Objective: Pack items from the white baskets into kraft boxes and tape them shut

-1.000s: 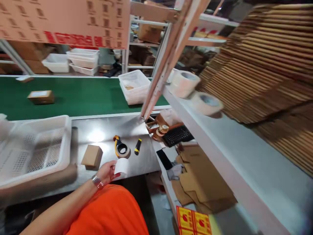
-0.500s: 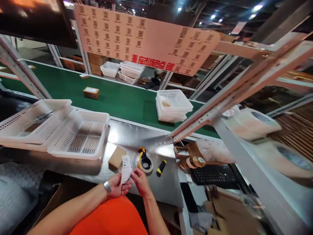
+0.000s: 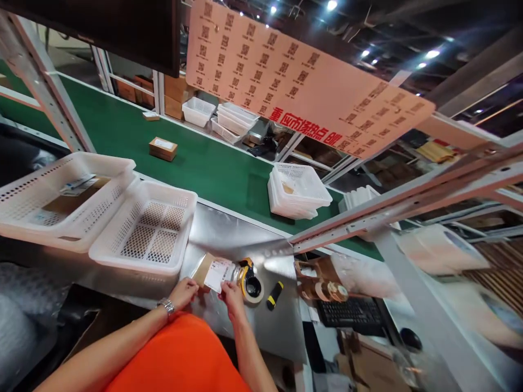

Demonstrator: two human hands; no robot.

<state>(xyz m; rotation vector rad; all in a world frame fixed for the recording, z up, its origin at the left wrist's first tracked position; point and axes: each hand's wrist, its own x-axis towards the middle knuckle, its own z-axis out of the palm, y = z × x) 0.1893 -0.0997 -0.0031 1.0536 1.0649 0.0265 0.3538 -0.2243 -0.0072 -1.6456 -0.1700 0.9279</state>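
A white printed shipping label [image 3: 218, 275] lies over a small brown cardboard box [image 3: 201, 270] on the metal bench. My right hand [image 3: 232, 298] pinches the label at its lower right corner. At the box's lower left side is my left hand [image 3: 184, 293], fingers pressed together; what they pinch, if anything, is too small to make out. Just right of the label sits a yellow and black tape dispenser [image 3: 250, 283] with a roll of tape. Beyond it lies a black and yellow utility knife [image 3: 275, 295].
White plastic baskets, one vacant [image 3: 143, 228] and one with packages [image 3: 69, 212], stand at left. Behind runs a green conveyor belt [image 3: 212, 163] carrying a small box [image 3: 163, 148] and stacked baskets [image 3: 298, 190]. A metal post [image 3: 392, 201] and a keyboard [image 3: 351, 316] are at right.
The label has moved from between my hands onto the box and is spread flatter. My left hand has let go of it and shifted left. The camera view has tilted.
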